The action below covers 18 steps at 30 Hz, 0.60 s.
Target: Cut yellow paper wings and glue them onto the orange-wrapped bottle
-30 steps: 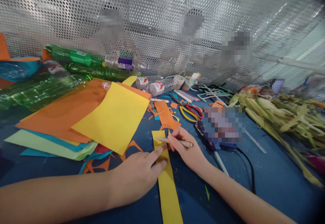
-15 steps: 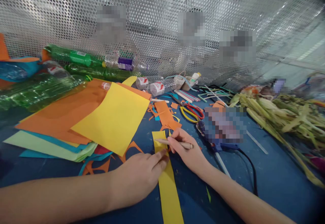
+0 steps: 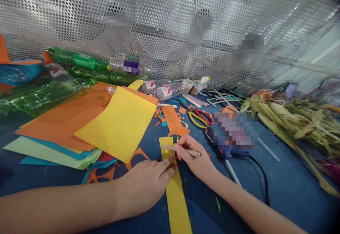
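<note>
The left hand (image 3: 148,181), fingers outstretched, steadies an apparently cut yellow strip (image 3: 177,200) while the right hand (image 3: 199,163) pinches a pen (image 3: 169,147) over it, marking seemingly unfinished.

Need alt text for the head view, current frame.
A person's right hand holds a pen over a yellow paper strip, the left hand resting on the strip. Stacked coloured paper lies to the left, plastic bottles behind, and plant leaves to the right.

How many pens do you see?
1. The pen is in the right hand, with its tip over the far end of the yellow strip. More could be hidden, maybe under the paper pile.
</note>
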Motion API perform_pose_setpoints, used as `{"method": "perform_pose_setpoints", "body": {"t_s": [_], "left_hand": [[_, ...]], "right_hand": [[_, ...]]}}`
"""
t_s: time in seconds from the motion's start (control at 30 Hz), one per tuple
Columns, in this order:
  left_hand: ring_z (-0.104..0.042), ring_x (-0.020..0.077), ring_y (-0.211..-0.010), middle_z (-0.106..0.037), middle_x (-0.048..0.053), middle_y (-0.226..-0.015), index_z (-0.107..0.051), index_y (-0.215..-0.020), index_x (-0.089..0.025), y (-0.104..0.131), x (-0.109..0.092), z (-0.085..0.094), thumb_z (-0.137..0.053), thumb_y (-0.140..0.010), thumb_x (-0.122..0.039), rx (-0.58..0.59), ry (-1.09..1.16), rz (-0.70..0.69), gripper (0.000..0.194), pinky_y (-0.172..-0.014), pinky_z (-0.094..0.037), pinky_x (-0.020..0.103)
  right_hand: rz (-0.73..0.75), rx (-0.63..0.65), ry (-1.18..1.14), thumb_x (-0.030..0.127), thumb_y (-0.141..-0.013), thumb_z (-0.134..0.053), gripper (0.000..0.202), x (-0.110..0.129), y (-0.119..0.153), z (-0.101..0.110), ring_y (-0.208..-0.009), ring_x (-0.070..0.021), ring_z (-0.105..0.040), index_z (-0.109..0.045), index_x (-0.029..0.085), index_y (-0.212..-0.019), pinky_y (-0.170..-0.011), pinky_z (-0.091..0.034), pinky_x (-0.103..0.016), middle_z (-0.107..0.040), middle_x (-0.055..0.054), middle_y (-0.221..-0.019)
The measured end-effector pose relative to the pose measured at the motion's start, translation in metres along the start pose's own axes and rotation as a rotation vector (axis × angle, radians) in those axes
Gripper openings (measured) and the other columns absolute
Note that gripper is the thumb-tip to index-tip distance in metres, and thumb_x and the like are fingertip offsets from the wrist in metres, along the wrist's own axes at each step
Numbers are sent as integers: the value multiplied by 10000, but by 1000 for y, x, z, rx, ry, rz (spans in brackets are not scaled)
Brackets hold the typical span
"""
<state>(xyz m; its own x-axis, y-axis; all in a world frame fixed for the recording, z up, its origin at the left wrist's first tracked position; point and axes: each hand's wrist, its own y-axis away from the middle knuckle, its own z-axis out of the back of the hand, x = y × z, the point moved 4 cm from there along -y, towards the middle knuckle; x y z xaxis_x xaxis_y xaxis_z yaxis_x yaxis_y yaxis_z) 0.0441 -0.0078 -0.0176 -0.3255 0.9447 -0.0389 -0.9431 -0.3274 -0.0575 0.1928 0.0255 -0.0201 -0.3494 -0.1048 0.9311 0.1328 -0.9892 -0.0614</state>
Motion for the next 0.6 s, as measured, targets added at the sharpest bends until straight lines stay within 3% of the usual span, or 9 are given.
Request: {"method": "perform_pose_setpoints", "body": {"t_s": [0.3, 0.6], "left_hand": [[-573, 289, -1045, -453, 210, -1325, -392, -1286, -21, -1, 1, -4, -345, -850, -115, -6, 13, 15, 449, -755, -532, 397], [-589, 280, -1019, -461, 204, -1322, -399, -1290, -31, -1, 1, 0, -363, -838, -111, 8, 19, 23, 460, -743, -534, 386]], "right_hand": [[-11, -52, 48, 342, -873, -484, 187, -3, -1, 1, -557, -101, -467, -411, 225, -746, -544, -382, -222, -461, 64, -614], [56, -187, 211, 304, -860, -495, 206, 3, 1, 5, -544, -91, -358, -398, 217, -701, -524, -336, -205, -379, 67, -609]]}}
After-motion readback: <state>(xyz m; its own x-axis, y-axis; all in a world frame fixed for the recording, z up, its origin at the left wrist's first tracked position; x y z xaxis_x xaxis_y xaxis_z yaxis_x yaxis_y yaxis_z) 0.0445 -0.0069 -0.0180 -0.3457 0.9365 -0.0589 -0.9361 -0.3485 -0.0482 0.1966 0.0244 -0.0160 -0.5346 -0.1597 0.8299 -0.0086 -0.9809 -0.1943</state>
